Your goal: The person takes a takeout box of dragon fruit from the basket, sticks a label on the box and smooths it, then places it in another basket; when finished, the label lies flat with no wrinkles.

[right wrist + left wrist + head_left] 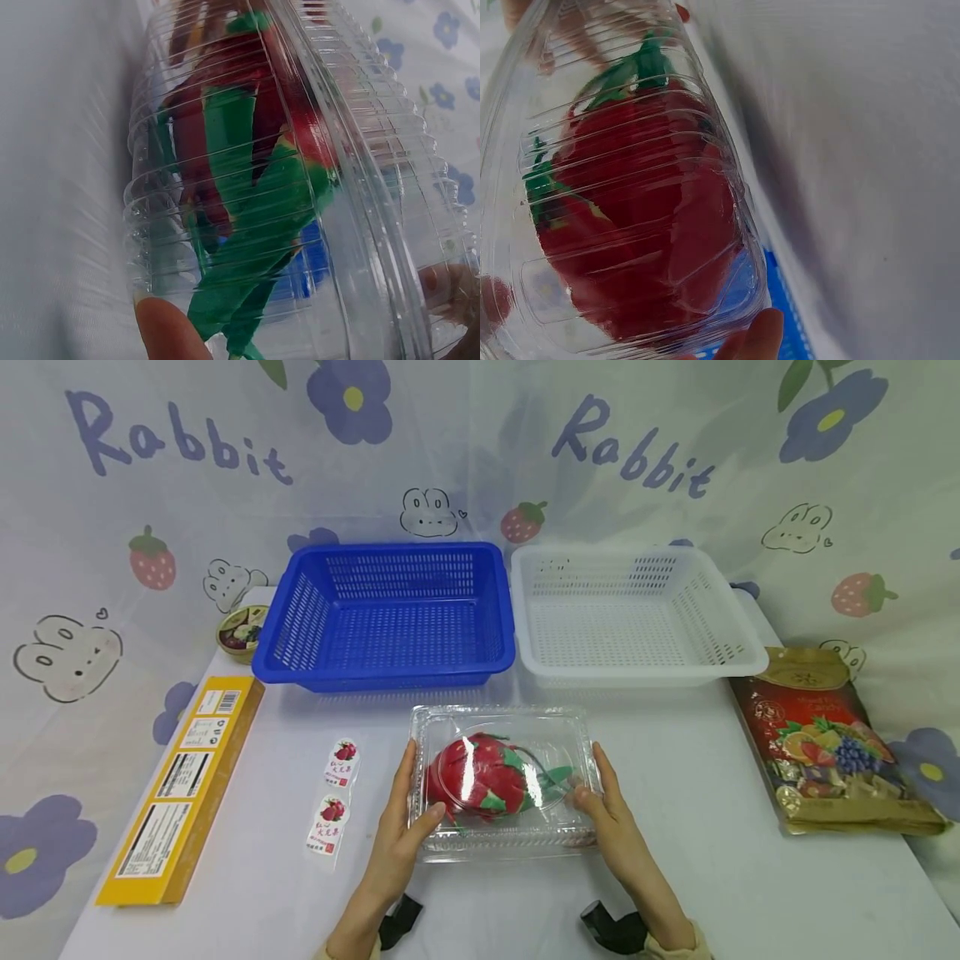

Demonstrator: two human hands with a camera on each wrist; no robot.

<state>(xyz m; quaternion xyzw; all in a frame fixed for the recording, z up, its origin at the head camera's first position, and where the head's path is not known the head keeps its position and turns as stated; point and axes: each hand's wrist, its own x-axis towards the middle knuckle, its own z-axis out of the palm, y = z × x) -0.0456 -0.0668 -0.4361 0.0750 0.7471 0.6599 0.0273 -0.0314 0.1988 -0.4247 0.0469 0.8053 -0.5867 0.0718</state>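
A clear plastic clamshell box (502, 847) is gripped at its two short ends, between my left hand (401, 827) and my right hand (611, 818). Both thumbs lie over the top while the other fingers go down the sides. Inside lies a red dragon fruit (480, 772) with green scales, its leafy end toward my right hand. The left wrist view shows the fruit's red body (645, 217) behind the ribbed wall. In the right wrist view its green tips (255, 225) show through the plastic, with a fingertip (169, 326) at the box's lower edge.
Behind the box stand a blue basket (405, 681) and a white basket (645, 672). Two dragon fruit stickers (330, 822) lie left of it. A yellow carton (180, 793) and a round tin (242, 633) sit farther left. At right lies a red candy bag (832, 743).
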